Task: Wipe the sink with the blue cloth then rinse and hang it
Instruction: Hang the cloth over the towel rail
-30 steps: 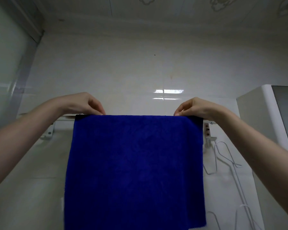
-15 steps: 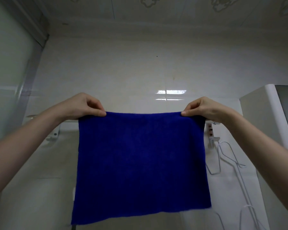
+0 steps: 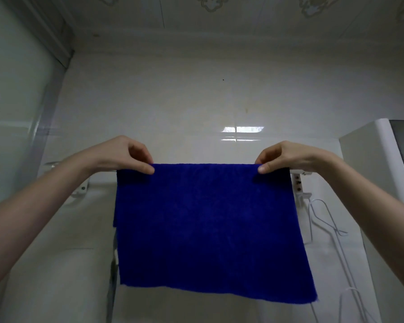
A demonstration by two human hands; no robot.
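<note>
Pinching the blue cloth (image 3: 208, 229) by its top corners: left hand (image 3: 124, 155) on the left corner, right hand (image 3: 287, 157) on the right one, thumbs and fingertips clamped onto the fabric. Its top edge sits right along the white towel rail (image 3: 297, 171) on the tiled wall, rest hanging flat below. Wire hangers (image 3: 322, 220) dangle just to the right, near a white cabinet (image 3: 369, 171).
</note>
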